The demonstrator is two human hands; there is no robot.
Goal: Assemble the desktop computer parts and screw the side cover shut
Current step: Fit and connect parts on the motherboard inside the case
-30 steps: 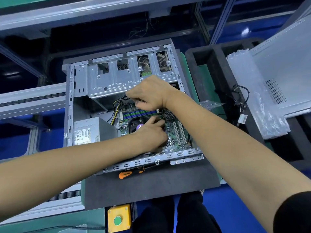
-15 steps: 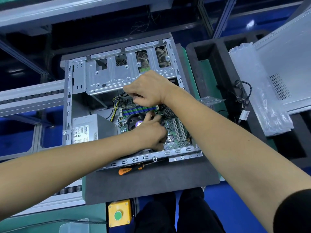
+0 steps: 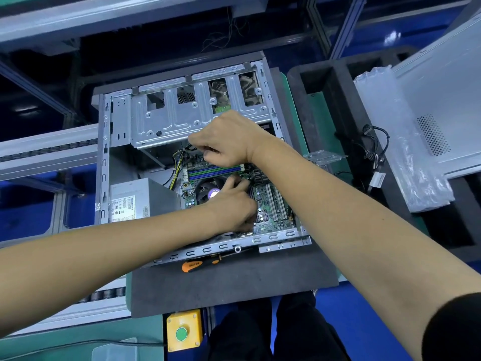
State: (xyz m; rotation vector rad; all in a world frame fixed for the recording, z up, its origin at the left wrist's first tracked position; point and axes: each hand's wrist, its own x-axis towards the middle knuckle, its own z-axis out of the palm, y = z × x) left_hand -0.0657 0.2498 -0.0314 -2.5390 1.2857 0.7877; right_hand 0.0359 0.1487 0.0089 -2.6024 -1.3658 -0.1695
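Note:
The open computer case (image 3: 104, 162) lies on its side on a grey foam mat (image 3: 234, 282). Its motherboard (image 3: 270, 204) shows blue and green memory slots (image 3: 216, 171) and a CPU fan (image 3: 208, 188). My right hand (image 3: 223, 139) hovers over the far side of the slots with its fingers curled down by the cables; what they hold is hidden. My left hand (image 3: 231, 204) rests on the board beside the fan, its index finger and thumb stretched to the slots' right end. The grey side cover (image 3: 453, 95) lies at the far right.
An orange-handled screwdriver (image 3: 197, 264) lies on the mat against the case's near edge. The power supply (image 3: 135, 201) and drive cage (image 3: 192, 118) fill the case's left and far sides. A black foam tray (image 3: 335, 105) holds cables and a plastic bag (image 3: 406, 157). A yellow button box (image 3: 183, 332) sits below.
Both hands stay at the memory slots. My left fingertips have crept a little closer to the slots; the view has shifted slightly.

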